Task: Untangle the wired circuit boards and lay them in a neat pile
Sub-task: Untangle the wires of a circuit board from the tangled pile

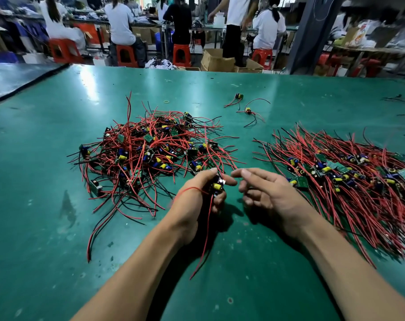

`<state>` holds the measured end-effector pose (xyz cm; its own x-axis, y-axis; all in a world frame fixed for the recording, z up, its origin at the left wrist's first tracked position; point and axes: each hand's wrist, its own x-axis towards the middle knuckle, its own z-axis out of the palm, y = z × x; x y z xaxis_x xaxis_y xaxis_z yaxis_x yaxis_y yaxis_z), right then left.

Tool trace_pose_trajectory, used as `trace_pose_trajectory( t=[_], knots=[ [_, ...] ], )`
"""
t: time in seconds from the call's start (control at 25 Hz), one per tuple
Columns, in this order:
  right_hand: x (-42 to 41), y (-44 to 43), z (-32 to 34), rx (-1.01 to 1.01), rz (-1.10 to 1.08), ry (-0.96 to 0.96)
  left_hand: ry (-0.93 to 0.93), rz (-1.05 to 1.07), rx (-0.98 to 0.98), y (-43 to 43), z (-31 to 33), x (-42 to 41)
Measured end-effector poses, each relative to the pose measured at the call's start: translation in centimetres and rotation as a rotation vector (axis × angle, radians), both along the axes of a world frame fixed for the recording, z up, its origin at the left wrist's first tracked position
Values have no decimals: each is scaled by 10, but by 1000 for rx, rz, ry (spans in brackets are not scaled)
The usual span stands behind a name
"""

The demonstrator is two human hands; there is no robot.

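Left fingers [220,199] pinching circuit board [216,186], right fingers [250,174] loose, green mat [46,163], workers [120,22] behind

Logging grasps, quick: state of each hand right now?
Left hand: closed on a board.
Right hand: open, holding nothing.

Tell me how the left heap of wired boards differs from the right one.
The left heap is a roundish knot, wires crossing every way; the right pile has wires combed roughly parallel. Boards are scattered through the left heap but lined in a band along the right pile. Both hold green boards with red and black wires, on the green table.
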<state>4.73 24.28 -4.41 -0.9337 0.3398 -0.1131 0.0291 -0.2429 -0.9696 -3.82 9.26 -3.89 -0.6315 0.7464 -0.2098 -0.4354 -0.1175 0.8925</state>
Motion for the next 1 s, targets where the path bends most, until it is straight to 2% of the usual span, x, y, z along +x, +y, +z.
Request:
trace_pose_trajectory(
  t=[0.12, 0.32, 0.52, 0.72, 0.84, 1.0],
  knots=[
    [-3, -9, -3, 26, 84, 2, -6, -90, -118, 1, 3, 3],
    [3, -11, 0, -31, 123, -7, 203, -149, -84, -6, 1, 10],
    [3, -12, 2, 36, 62, 12, 283, -182, -82, -4, 0, 11],
    [1, -11, -1, -56, -19, -34, 147, -153, -15, -4, 0, 9],
    [1, -11, -3, -38, -26, -16, 106, -128, -15, -4, -1, 8],
    [1, -14, -6, 51, -23, 10, 251, -91, -104, -2, -8, 7]
  ],
)
